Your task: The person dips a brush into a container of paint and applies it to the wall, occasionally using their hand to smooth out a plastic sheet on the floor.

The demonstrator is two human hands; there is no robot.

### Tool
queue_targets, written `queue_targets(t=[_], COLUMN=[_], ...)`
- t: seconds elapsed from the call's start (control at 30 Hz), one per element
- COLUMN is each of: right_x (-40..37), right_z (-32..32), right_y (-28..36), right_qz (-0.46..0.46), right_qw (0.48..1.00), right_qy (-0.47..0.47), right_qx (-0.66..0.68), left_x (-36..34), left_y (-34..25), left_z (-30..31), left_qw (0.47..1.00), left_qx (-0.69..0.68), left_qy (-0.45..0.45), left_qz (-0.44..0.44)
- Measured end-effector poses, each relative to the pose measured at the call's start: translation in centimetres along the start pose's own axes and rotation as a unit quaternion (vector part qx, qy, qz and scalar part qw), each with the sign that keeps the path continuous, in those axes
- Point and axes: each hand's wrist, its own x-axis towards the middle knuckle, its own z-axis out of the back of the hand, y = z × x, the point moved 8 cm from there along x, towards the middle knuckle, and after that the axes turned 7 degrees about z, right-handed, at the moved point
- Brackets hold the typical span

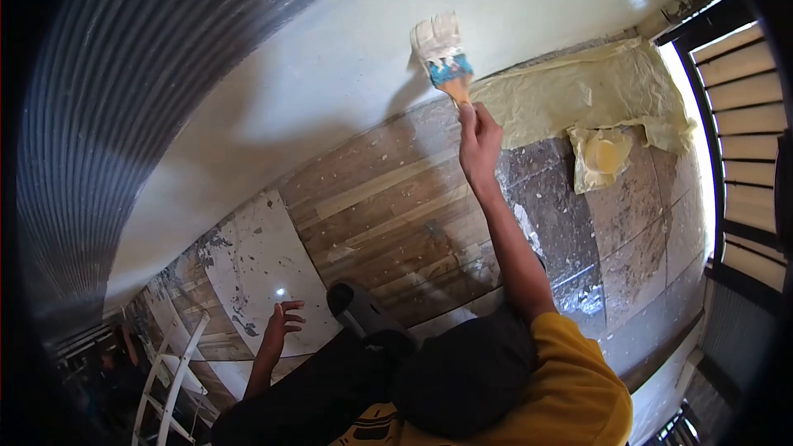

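Brush handle (457, 89) partly inside right grip (479, 142)

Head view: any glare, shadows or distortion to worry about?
Head view: heavy fisheye bending with a black vignette at the edges; the window gap at right is blown out; a sheen lies on the glossy wall; the brush in the right hand throws a soft shadow on it; the left hand sits in dimmer light.

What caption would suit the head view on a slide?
Right hand holds a paintbrush against a cream wall; left hand is spread open over a spattered white board.
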Motion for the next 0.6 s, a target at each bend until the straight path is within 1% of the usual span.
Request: queue_targets(t=[0.03, 0.1, 0.17, 0.2, 0.23, 0.27, 0.33, 0.37, 0.43, 0.47, 0.53, 0.6], right_x=[0.0, -1.3, -3.4, -4.7, -5.2, -6.0, -6.7, -6.1, -4.9, -3.8, -1.0, 2.2], right_z=[0.0, -0.7, 0.0, 0.7, 1.4, 2.4, 4.3, 4.8, 5.8, 6.0, 5.7, 4.9], right_y=[-1.1, -5.6, -10.6, -12.9, -13.4, -13.5, -11.7, -10.5, -8.0, -7.4, -4.3, -2.9], right_qz=[-0.004, -0.023, -0.033, -0.046, -0.059, -0.061, -0.137, -0.140, -0.127, -0.093, -0.071, -0.038], right_qw=[1.000, 0.996, 0.993, 0.987, 0.980, 0.980, 0.977, 0.976, 0.988, 0.994, 0.997, 0.998], right_qy=[-0.003, 0.043, 0.038, 0.043, 0.046, 0.043, 0.050, 0.048, 0.016, -0.008, -0.033, -0.050], right_qx=[-0.002, -0.080, -0.107, -0.147, -0.186, -0.185, -0.158, -0.157, -0.089, -0.055, 0.017, 0.004], left_x=[0.2, 0.6, 0.7, 0.4, 0.3, 0.2, 0.1, 0.0, -0.2, -0.2, -0.1, -0.2], left_y=[0.0, -0.1, 0.3, 0.4, 0.3, 0.2, 0.6, 0.8, 0.9, 1.0, 0.6, -0.3], left_z=[0.2, 0.5, 0.6, 0.4, 0.2, 0.1, 0.2, 0.2, 0.0, 0.1, 0.1, -0.1], left_qw=[1.000, 1.000, 1.000, 1.000, 1.000, 1.000, 1.000, 1.000, 1.000, 1.000, 1.000, 1.000], left_qx=[-0.005, -0.005, -0.019, -0.016, -0.013, -0.009, -0.011, -0.016, -0.008, -0.008, -0.002, 0.004], left_qy=[-0.002, -0.002, -0.009, -0.008, -0.006, -0.005, -0.007, -0.008, -0.002, -0.004, -0.005, -0.010], left_qz=[-0.002, -0.006, -0.004, -0.002, -0.002, -0.002, 0.002, 0.009, 0.015, 0.018, 0.021, 0.009])
